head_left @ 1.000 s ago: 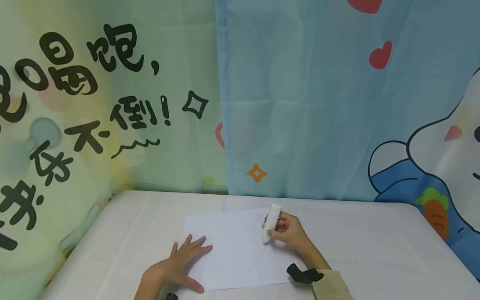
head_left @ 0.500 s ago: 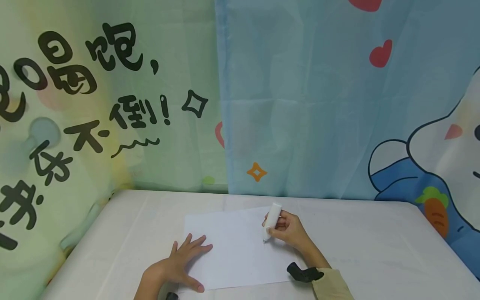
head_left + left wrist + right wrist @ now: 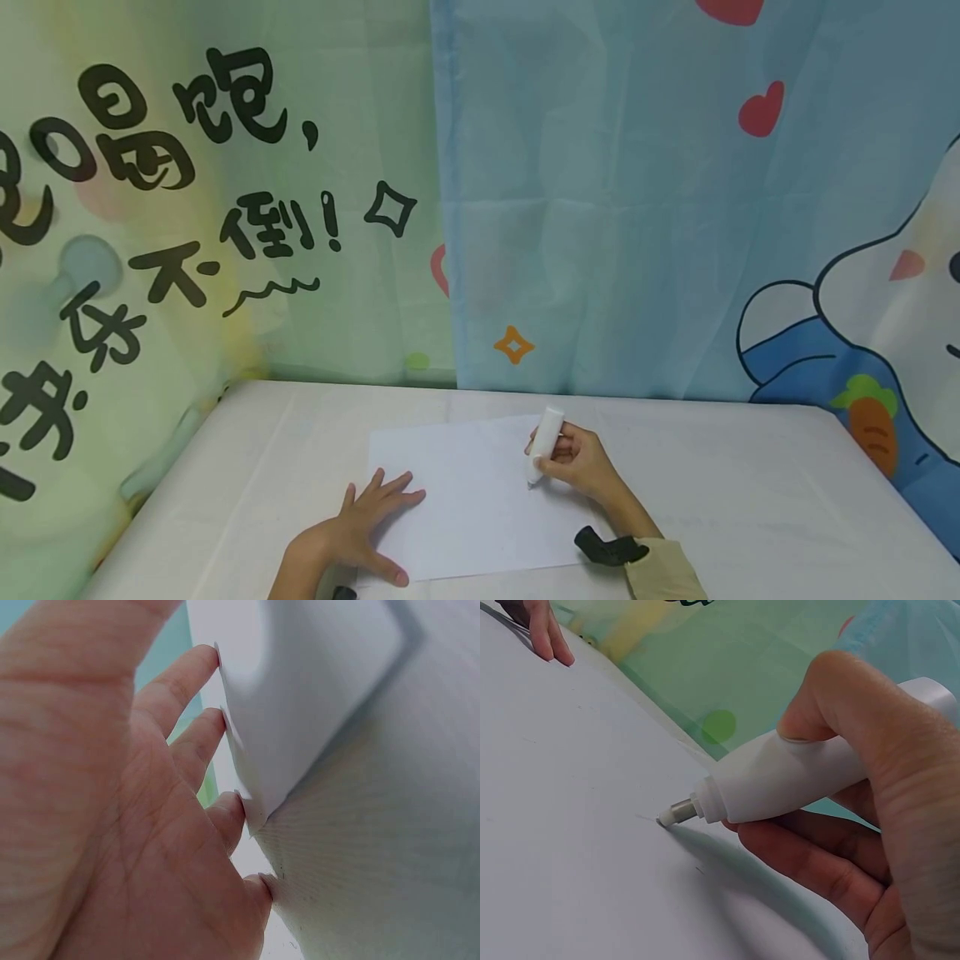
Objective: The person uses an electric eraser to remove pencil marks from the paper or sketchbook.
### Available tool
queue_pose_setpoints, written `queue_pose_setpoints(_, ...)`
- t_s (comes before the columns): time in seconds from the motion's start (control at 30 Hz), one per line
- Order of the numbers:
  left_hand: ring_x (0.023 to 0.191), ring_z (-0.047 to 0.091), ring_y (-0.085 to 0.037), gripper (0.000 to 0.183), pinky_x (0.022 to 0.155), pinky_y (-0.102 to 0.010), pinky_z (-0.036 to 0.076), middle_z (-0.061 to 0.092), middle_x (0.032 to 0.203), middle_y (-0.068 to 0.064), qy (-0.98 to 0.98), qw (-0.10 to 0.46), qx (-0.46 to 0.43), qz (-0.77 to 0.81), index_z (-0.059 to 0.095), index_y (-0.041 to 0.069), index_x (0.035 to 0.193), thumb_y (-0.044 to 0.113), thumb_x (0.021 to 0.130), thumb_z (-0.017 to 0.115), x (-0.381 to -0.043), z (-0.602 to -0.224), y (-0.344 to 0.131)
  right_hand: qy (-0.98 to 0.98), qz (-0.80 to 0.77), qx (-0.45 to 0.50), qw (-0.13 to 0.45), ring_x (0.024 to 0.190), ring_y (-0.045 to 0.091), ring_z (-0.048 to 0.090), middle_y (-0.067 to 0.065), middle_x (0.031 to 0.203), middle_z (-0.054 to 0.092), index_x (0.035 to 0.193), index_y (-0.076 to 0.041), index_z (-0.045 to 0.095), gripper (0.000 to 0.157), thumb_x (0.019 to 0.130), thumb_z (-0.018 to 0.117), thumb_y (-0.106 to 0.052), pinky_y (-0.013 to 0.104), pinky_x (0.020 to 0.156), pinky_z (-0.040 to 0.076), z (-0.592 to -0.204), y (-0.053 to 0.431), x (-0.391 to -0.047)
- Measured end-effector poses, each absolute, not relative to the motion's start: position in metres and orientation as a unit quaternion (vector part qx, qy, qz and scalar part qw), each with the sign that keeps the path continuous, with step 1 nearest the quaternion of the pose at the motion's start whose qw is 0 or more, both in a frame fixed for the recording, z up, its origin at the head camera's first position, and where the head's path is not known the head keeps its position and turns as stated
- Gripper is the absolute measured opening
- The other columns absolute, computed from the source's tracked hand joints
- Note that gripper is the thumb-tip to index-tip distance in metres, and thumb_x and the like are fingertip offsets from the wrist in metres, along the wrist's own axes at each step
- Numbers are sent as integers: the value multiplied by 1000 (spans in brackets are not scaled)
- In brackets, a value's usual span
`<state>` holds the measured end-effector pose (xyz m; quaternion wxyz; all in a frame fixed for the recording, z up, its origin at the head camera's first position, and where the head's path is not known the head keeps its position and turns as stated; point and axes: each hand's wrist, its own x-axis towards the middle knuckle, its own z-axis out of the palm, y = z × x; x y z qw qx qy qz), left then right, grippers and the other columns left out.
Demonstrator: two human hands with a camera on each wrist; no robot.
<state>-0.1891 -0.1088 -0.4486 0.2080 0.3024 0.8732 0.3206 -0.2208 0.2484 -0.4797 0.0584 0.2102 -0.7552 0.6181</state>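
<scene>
A white sheet of paper point(image 3: 465, 508) lies on the table. My right hand point(image 3: 581, 462) grips a white electric eraser point(image 3: 546, 437) near its right side, thumb on the body and fingers curled beneath. In the right wrist view the electric eraser point(image 3: 787, 780) tilts down, and its white tip in a metal collar meets the paper point(image 3: 570, 840) at a faint grey line. My left hand point(image 3: 363, 521) rests with spread, straight fingers on the sheet's left edge. The left wrist view shows its fingertips point(image 3: 214, 724) at the paper point(image 3: 307, 697) near a corner.
A white cloth covers the table point(image 3: 750, 500). Behind it hang a green curtain with black lettering and a blue curtain point(image 3: 600, 250) with printed hearts and a cartoon figure. A black strap piece point(image 3: 607, 548) sits at my right wrist by the beige sleeve point(image 3: 663, 571). Several faint specks mark the sheet.
</scene>
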Motion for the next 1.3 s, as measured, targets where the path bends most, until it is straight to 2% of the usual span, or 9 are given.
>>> queue_pose_setpoints(1.3,144,2,-53,98,105,-76,-7,24,159,-19,873,204,300,325,41,11,147,33,66,89,-188,-448,-108,-753,618,224,41,86,0,67,38,94,65,108,23,53,33,79,66,14,18,73,56,-480,250,-221)
